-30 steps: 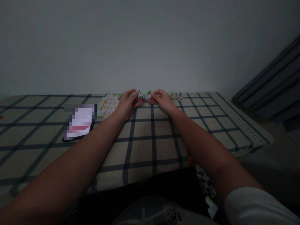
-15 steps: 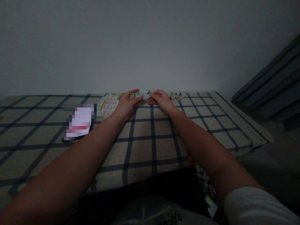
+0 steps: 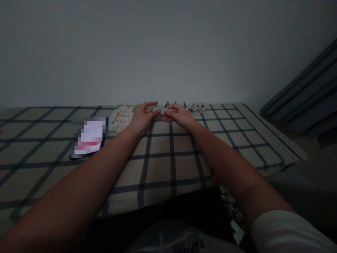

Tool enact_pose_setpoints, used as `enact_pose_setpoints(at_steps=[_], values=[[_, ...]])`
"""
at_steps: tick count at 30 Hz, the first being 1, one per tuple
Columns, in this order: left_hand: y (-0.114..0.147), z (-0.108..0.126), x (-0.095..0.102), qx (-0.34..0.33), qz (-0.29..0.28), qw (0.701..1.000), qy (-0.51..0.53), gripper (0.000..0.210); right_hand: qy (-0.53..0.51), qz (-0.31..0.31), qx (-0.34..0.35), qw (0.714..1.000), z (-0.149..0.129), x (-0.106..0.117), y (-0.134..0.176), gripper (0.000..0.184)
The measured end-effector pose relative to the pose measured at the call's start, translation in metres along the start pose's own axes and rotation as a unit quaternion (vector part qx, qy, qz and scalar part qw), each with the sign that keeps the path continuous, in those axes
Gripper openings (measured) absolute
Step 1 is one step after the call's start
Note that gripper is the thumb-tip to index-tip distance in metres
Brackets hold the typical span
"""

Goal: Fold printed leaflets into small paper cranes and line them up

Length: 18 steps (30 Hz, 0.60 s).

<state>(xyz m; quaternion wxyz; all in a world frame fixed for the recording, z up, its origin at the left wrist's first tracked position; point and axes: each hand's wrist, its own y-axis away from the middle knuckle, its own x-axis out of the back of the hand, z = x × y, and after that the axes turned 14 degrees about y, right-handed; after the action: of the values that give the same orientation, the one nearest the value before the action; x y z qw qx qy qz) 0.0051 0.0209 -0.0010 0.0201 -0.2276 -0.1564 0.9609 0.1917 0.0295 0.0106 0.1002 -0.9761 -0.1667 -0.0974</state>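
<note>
Near the far edge of the checked cloth [image 3: 158, 167], my left hand [image 3: 142, 118] pinches one end of a small printed paper strip [image 3: 162, 111] between thumb and fingers. My right hand [image 3: 179, 116] grips the strip's other end, and the fingertips of both hands almost meet. Much of the strip is hidden by the fingers. Behind and to the right of my right hand lie several small folded paper pieces [image 3: 198, 107], printed in green and white. A printed sheet [image 3: 122, 117] lies flat beside my left hand, partly covered by it.
A dark-edged flat object [image 3: 91, 137], its face blurred out, lies left of my left forearm. The wall [image 3: 168, 52] rises right behind the cloth's far edge. Grey drapery [image 3: 308, 91] hangs at the right. Patterned items [image 3: 230, 203] show below my right forearm.
My right hand has shifted slightly left and down, closer to my left fingertips, so less of the paper strip shows. My left hand has hardly moved.
</note>
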Motion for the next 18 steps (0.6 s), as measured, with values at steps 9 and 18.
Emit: enact_pose_setpoints(at_steps=[9, 18], values=[[0.008, 0.001, -0.006, 0.037, -0.05, 0.998, 0.021, 0.038, 0.011, 0.001, 0.006, 1.0, 0.001, 0.002, 0.001, 0.022], [0.003, 0.001, 0.006, 0.01, -0.081, 0.988, -0.134, 0.036, 0.126, 0.054, 0.086, 0.987, 0.004, 0.013, -0.004, 0.012]])
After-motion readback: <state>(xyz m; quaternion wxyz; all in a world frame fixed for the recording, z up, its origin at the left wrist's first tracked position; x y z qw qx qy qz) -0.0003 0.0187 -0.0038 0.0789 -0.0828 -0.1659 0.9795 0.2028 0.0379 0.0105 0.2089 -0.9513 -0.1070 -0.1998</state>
